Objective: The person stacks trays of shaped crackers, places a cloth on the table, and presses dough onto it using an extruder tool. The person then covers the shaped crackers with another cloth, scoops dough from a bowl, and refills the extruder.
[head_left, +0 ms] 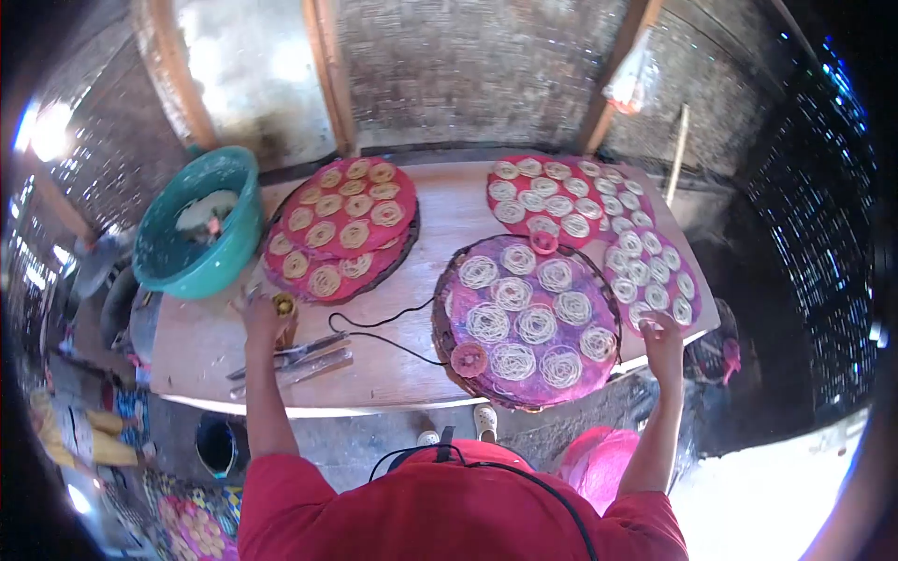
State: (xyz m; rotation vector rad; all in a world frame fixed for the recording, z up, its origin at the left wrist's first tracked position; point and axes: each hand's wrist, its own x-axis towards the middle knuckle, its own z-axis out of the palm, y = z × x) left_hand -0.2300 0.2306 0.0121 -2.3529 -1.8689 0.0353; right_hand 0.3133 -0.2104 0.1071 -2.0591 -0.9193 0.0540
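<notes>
My right hand (662,338) is at the near edge of a pink round sheet (621,264) on the right, fingers pinched at its rim. Pale coils of thin strands (657,297) lie on that sheet. My left hand (264,316) is at the left of the table, touching or right beside a short brown cylinder with a yellowish round top (283,304); its fingers are blurred. Between my hands, a round dark-rimmed tray (440,348) carries a purple-pink sheet with several larger coils (536,324). Two pink fluted pieces (469,359) sit at its edges.
A green basin (245,220) with white stuff inside stands at the back left. Another coil-covered tray (408,252) is beside it. Flat strips or blades (299,366) and a black cord (385,323) lie on the table (440,201). A pink tub (599,467) is below.
</notes>
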